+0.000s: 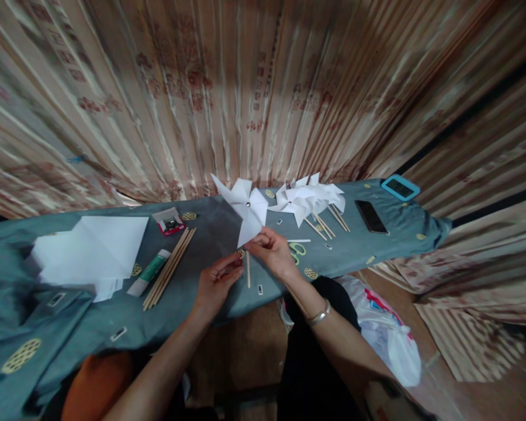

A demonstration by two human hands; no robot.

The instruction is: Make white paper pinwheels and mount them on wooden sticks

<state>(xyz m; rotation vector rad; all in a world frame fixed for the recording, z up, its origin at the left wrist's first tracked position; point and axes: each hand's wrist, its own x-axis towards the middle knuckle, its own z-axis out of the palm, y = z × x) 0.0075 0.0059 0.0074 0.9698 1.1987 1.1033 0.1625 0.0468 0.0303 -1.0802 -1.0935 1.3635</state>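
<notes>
A white paper pinwheel with a small metal pin at its centre stands out over the table, its thin wooden stick pointing toward me. My right hand pinches the pinwheel at its lower blade, where the stick comes out. Just left of the stick is my left hand, fingers curled and thumb drawn in; whatever its fingertips hold, if anything, is too small to make out. Several finished pinwheels lie in an overlapping group to the right. Green-handled scissors are partly hidden behind my right wrist.
On the cloth-covered table, white paper sheets, a glue stick, wooden sticks and an open box of pins lie at left. A phone and a blue-framed device lie at right. A plastic bag is below.
</notes>
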